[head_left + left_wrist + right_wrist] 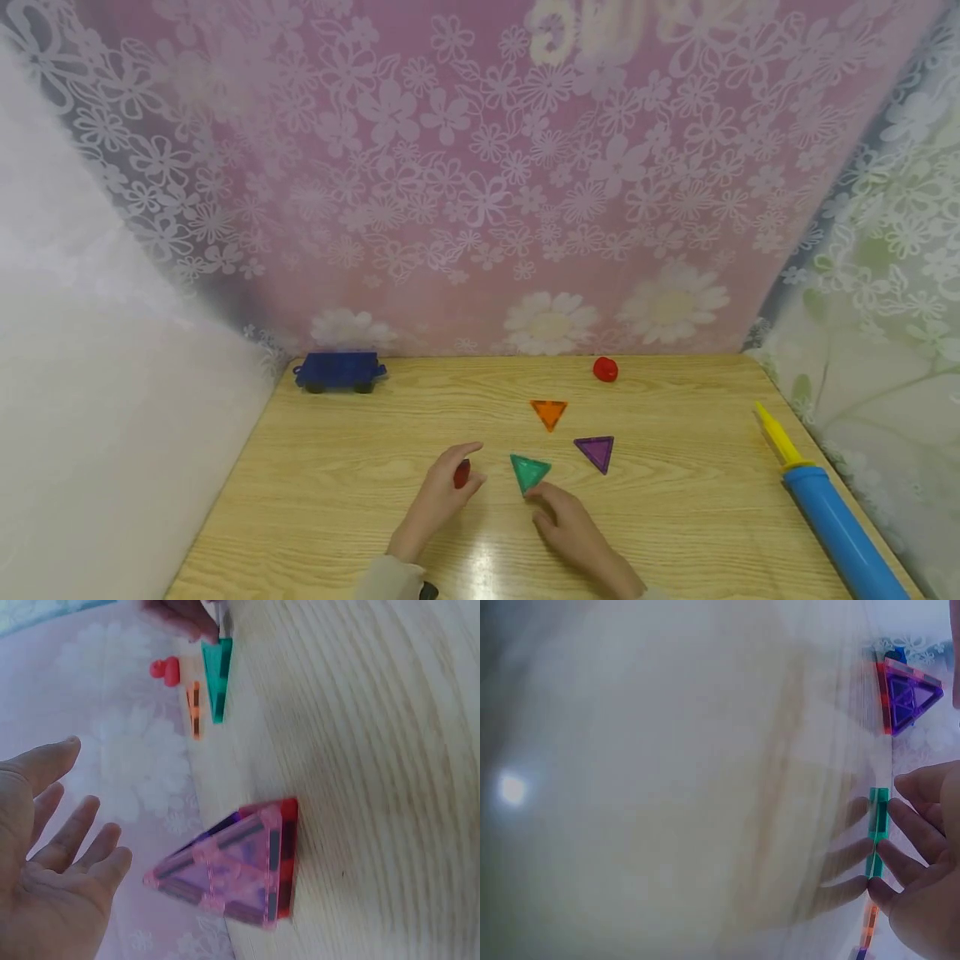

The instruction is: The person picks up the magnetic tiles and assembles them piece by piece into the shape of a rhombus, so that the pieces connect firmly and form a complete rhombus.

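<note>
A small pyramid of triangular magnetic tiles (232, 866), pink, red and purple, stands on the table in the left wrist view. My left hand (442, 487) is beside it, fingers spread and apart from it; the head view shows just a red part (462, 473) between thumb and fingers. My right hand (573, 529) has its fingertips on a green triangular tile (529, 472) that lies flat. In the right wrist view several fingers (915, 862) touch the green tile's edge, and the thumb is not clearly round it.
Beyond the green tile lie an orange triangular tile (550, 413) and a purple one (597, 452). A red knob-like piece (605, 369) and a dark blue toy wagon (340, 371) stand along the back edge. A blue pump with a yellow nozzle (843, 529) lies at the right.
</note>
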Demonstrator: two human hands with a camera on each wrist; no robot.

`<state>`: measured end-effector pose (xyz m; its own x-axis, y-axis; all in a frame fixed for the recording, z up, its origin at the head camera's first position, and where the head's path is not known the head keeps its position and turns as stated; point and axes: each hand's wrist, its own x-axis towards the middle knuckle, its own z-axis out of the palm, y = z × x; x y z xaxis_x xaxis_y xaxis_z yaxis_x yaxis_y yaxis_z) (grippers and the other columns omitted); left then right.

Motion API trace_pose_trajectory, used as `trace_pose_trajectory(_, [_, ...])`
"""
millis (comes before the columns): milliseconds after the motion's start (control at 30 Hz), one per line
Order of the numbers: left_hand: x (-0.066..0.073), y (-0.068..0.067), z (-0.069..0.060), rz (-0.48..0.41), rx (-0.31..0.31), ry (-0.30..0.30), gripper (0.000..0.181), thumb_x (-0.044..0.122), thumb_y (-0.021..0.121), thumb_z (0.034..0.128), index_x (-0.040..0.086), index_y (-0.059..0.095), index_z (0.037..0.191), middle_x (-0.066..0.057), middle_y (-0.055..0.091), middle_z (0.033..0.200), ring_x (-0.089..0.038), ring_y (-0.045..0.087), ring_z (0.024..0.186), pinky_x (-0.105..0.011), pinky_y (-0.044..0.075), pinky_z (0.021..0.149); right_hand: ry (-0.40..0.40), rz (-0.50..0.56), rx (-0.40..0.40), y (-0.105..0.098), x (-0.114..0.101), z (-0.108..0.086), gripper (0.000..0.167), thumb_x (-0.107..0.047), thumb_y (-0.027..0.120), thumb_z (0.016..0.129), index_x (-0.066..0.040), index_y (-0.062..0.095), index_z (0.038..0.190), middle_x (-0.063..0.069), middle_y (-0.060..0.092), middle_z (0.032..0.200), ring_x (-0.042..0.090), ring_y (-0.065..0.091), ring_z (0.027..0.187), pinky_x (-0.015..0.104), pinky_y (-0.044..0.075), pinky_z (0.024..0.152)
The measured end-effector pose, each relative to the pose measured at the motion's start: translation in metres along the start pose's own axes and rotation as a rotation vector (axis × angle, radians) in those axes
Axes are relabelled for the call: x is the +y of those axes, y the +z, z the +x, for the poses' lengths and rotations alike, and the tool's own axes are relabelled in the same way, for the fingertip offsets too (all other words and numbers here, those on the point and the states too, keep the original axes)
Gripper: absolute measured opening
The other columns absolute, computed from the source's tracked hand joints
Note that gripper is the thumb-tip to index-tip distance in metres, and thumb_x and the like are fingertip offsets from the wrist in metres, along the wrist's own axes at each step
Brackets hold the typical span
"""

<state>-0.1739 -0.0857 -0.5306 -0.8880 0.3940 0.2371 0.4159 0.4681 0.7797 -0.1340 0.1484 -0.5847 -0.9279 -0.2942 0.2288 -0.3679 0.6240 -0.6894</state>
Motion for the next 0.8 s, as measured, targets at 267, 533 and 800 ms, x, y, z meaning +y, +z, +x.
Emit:
trace_pose_trajectory(267, [0.005, 0.012, 0.005, -0.022, -0.062, -0.008, 0.045, 0.015, 0.064, 0.0916, 0.007, 0.05, 0.134, -0.013, 0.052, 0.134, -0.035, 0.052, 0.116, -0.049, 0.047, 0.093, -0.089, -0.053, -0.012, 0.0, -0.004, -0.005, 0.024, 0.001, 0.064, 0.084, -0.006, 0.062, 0.106, 0.004, 0.066, 0.107, 0.025, 0.062, 0.1, 0.042, 0.052, 0.085])
trace_pose_trajectory(533, [-0.002, 0.027, 0.005, -0.061, -0.13, -0.047, 0.042, 0.014, 0.063, 0.092, 0.006, 0.052, 0.132, -0.012, 0.053, 0.134, -0.033, 0.047, 0.126, -0.051, 0.041, 0.101, -0.159, -0.048, -0.055, 0.001, -0.006, -0.009, 0.024, 0.0, 0.063, 0.084, -0.004, 0.062, 0.108, 0.009, 0.065, 0.112, 0.026, 0.062, 0.103, 0.041, 0.053, 0.085])
trace_pose_trajectory(800, [-0.007, 0.037, 0.004, -0.057, -0.179, -0.058, 0.042, 0.014, 0.063, 0.0919, 0.004, 0.052, 0.132, -0.011, 0.055, 0.133, -0.031, 0.048, 0.125, -0.048, 0.04, 0.103, -0.186, 0.017, -0.129, -0.005, -0.007, -0.011, 0.024, -0.002, 0.064, 0.085, -0.004, 0.061, 0.109, 0.013, 0.064, 0.117, 0.032, 0.061, 0.108, 0.043, 0.052, 0.088])
